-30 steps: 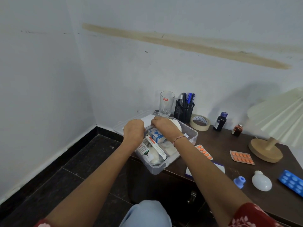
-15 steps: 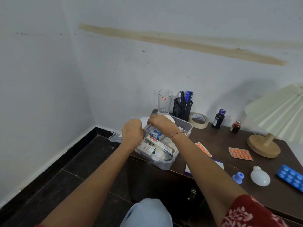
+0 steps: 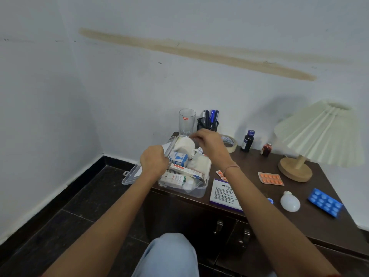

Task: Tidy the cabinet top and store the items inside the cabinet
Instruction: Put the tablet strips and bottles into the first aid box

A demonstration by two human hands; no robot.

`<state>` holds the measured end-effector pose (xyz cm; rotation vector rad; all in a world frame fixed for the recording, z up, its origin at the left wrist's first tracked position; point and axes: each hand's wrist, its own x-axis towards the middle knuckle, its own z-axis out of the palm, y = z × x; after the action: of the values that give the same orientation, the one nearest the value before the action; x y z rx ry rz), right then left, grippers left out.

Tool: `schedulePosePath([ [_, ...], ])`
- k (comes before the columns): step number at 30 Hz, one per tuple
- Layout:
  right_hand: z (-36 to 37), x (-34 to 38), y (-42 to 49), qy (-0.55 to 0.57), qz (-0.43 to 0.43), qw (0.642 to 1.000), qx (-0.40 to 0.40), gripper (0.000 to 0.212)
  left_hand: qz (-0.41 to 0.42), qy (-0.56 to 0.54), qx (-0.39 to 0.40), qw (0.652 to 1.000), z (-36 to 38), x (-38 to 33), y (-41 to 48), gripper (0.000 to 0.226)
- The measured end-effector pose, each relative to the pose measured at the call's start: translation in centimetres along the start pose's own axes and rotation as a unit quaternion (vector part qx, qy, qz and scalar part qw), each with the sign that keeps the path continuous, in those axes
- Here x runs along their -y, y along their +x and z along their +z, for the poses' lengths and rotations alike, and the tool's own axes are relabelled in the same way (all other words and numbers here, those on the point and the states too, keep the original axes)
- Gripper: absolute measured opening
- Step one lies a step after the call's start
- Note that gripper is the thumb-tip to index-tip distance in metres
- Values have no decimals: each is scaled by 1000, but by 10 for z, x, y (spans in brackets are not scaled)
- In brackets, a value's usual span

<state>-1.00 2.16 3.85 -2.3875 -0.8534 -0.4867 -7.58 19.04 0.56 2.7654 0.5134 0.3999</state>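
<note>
Surface: dark wooden desk set against a white wall in a room corner.
Left hand: fingers curled, gripping the left rim of the clear plastic box.
Right hand: fingers bent over the box's back rim; blurred, grasp cannot be determined.
Box position: desk's left edge; the lid lies open beyond it, over the floor.
Open room: bare wood toward the lamp.
Contents: cardboard cartons, white rolls.

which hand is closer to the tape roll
Right. The right hand is just beside the tape roll; the left hand is at the left edge of the clear box, farther off.
</note>
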Motion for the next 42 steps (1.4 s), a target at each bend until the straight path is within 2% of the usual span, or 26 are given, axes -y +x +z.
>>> schedulePosePath([
  [4, -39, -18, -34, 44, 114, 990, -66, 21, 30, -39, -37, 998, -10, -27, -6, 29],
  [8, -54, -41, -61, 50, 199, 977, -60, 22, 69, -149, -45, 985, -10, -80, -22, 25],
  [12, -52, -58, -80, 37, 298, 954, -9, 24, 100, -188, 8, 977, 10, -127, -39, 23],
  [16, -57, -71, -90, 10, 370, 928, 41, 24, 117, -161, 107, 974, 32, -154, -41, 25],
  [18, -59, -73, -91, -11, 394, 914, 91, 26, 121, -131, 147, 973, 41, -160, -37, 24],
  [23, -61, -74, -90, -38, 370, 907, 200, 36, 133, -80, 183, 971, 60, -171, -28, 26],
  [29, -58, -79, -87, -48, 347, 902, 252, 49, 158, -10, 186, 970, 75, -169, -25, 24],
  [36, -43, -90, -74, -105, 382, 886, 239, 50, 137, -53, 159, 976, 76, -167, -19, 26],
  [39, -35, -92, -81, -125, 372, 906, 156, 32, 144, -57, 160, 975, 78, -169, -20, 26],
  [42, -32, -90, -86, -154, 369, 911, 105, 32, 134, -83, 172, 972, 80, -172, -20, 29],
])
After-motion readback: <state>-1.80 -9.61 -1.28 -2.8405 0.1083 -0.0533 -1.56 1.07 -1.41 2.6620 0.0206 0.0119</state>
